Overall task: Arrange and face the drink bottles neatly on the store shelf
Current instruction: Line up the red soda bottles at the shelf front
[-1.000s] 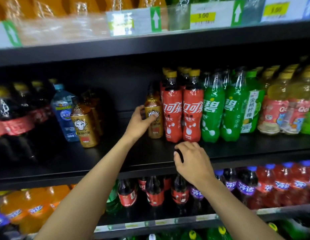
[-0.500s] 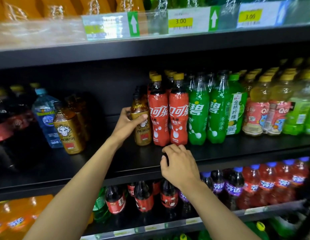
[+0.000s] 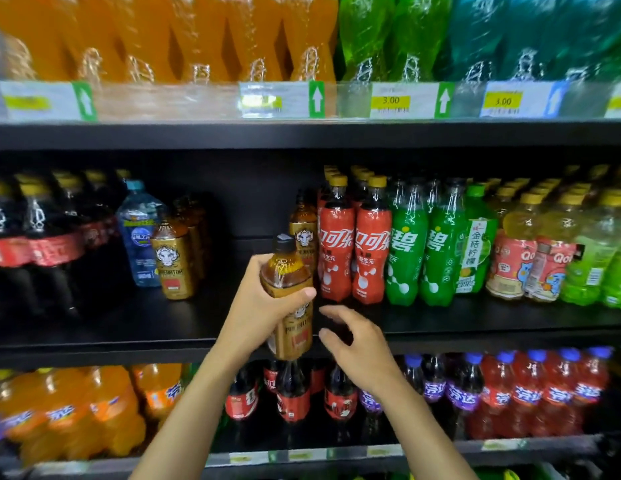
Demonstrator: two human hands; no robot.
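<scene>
Head view, and I see my left hand (image 3: 264,306) wrapped around a gold-labelled bottle (image 3: 290,303) with a black cap, gripping it about the middle and holding it in the air in front of the black middle shelf (image 3: 129,327). It leans slightly, cap up and a little left, with its base hanging below the shelf's front lip. My right hand (image 3: 354,344) is just beside it on the right, holding nothing, fingers curled and spread partway, thumb and forefinger apart; I cannot tell whether a fingertip touches the bottle.

Behind the held bottle a second gold bottle (image 3: 304,233) stands upright on the shelf, right against the red cola bottles (image 3: 352,251) with yellow caps. To their right come green soda bottles (image 3: 423,251), then a green lemon drink (image 3: 477,251) and pale yellow bottles (image 3: 524,258).

Left of a bare stretch of shelf stands another group of gold bottles (image 3: 174,261), a blue water bottle (image 3: 139,233) and large dark cola bottles (image 3: 35,244).

Above, price tags (image 3: 392,100) front blurred orange and green bottles; below sit orange (image 3: 63,410), dark and red sodas.
</scene>
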